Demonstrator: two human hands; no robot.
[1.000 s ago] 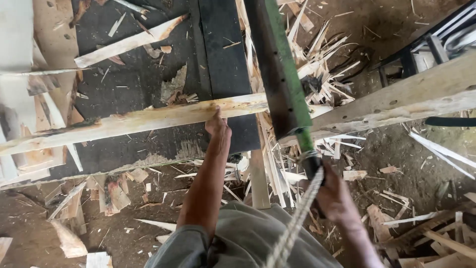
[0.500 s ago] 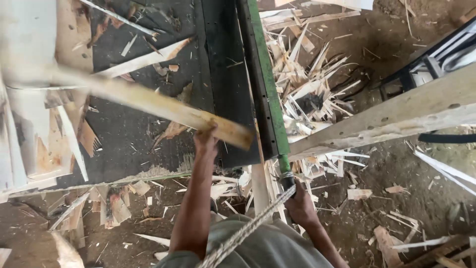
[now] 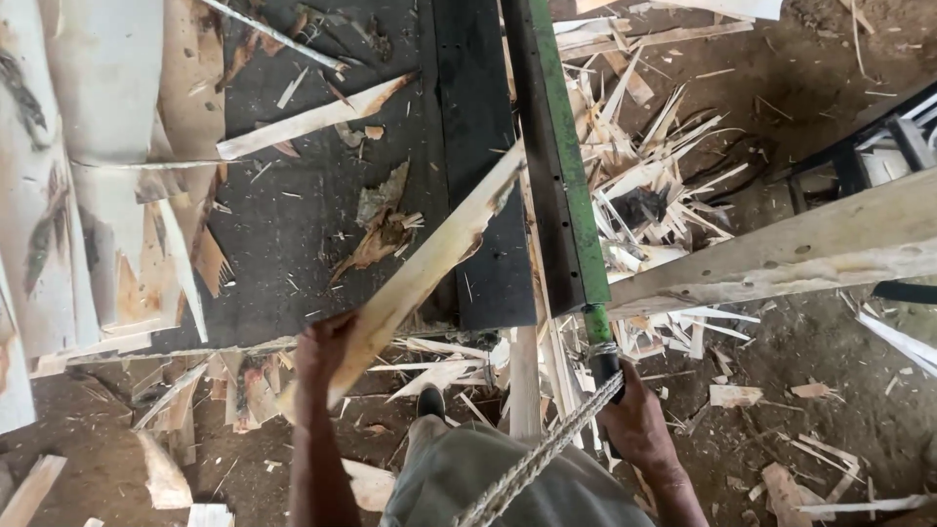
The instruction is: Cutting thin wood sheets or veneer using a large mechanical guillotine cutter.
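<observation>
Splinter-strewn dirt floor [image 3: 800, 390] around a black counter [image 3: 293, 244]: left hand [image 3: 327, 356] clamped on a pale wood strip [image 3: 429, 263], right hand [image 3: 639, 425] closed around the green lever's handle [image 3: 603, 366].
Best kept flat, I'd say; rough, split-edged, it angles across the counter toward the lever [image 3: 561, 166].

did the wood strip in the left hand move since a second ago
Yes. The wood strip swung from lying crosswise to pointing up at the green lever bar, its far end now nearer the bar.
</observation>
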